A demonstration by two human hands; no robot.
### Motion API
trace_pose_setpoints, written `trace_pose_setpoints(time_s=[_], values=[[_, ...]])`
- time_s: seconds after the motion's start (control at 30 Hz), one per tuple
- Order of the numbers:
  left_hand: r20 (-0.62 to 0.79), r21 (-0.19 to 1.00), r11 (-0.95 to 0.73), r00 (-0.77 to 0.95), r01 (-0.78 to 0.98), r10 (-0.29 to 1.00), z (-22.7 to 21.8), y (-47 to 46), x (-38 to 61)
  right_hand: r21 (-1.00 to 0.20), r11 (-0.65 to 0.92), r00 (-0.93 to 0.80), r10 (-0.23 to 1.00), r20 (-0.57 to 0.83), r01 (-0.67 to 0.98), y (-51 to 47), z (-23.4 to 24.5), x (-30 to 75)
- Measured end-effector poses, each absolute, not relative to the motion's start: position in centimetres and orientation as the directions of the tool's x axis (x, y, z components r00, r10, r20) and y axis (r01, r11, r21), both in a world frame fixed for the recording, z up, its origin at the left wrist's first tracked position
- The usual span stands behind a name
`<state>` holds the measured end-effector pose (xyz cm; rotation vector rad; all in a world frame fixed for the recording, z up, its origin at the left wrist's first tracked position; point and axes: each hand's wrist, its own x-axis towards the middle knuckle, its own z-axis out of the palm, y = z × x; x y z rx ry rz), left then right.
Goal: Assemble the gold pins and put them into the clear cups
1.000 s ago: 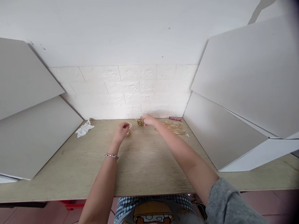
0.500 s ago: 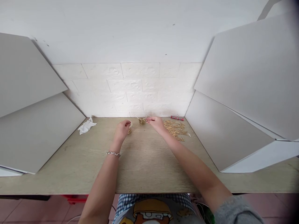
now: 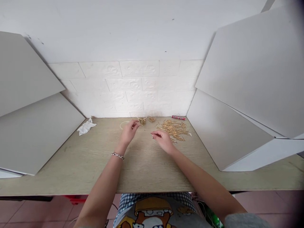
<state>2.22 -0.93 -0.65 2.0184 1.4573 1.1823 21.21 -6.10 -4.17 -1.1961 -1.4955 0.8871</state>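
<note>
My left hand (image 3: 129, 132) is closed in a pinch, just left of a clear cup of small gold pieces (image 3: 142, 121). Whatever lies between its fingertips is too small to name. Partly behind that hand, the pale rim of another clear cup (image 3: 123, 124) shows. My right hand (image 3: 163, 140) hovers over the table with thumb and fingers pinched together; its contents, if any, cannot be made out. To its upper right spreads a pile of thin gold pins (image 3: 173, 128). A further clear cup with gold pieces (image 3: 152, 119) stands near the wall.
A crumpled white tissue (image 3: 86, 126) lies at the back left. At the back right, a red tube-like item (image 3: 178, 117) rests along the wall. Grey-white panels (image 3: 54, 133) (image 3: 228, 133) flank the wooden table (image 3: 152, 171), and a white brick-pattern wall (image 3: 133, 84) closes the back.
My left hand has moved right and away from the left cup, towards the middle one. My right hand has drawn back towards me from the middle cup, uncovering the cup behind it.
</note>
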Motion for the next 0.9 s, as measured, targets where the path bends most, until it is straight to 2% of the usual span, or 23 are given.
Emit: trace_pose_setpoints(time_s=[0.13, 0.3, 0.4, 0.57, 0.73, 0.9], values=[[0.289, 0.843, -0.356, 0.220, 0.403, 0.932, -1.9, -1.5, 4.3, -0.911, 0.313, -0.029, 0.948, 0.317, 0.268, -6.5, -4.0, 21.2], [0.196, 0.937, -0.258, 0.258, 0.237, 0.946, -2.4, -2.5, 6.0, -0.903, 0.282, -0.036, 0.958, 0.286, 0.325, -6.6, -4.1, 21.2], [0.182, 0.944, -0.247, 0.278, 0.220, 0.943, -2.6, -2.8, 6.6, -0.882, 0.278, -0.056, 0.959, 0.279, 0.380, -6.5, -4.3, 21.2], [0.210, 0.944, -0.267, 0.269, 0.195, 0.940, -3.4, -2.9, 7.5, -0.800, 0.342, -0.092, 0.935, 0.343, 0.493, -6.4, -4.9, 21.1], [0.210, 0.951, -0.260, 0.271, 0.166, 0.939, -3.7, -3.2, 8.3, -0.776, 0.378, -0.106, 0.919, 0.379, 0.505, -6.4, -4.9, 21.2], [0.203, 0.943, -0.265, 0.284, 0.199, 0.937, -3.2, -3.7, 8.1, -0.783, 0.327, -0.055, 0.934, 0.353, 0.529, -6.3, -4.6, 21.4]])
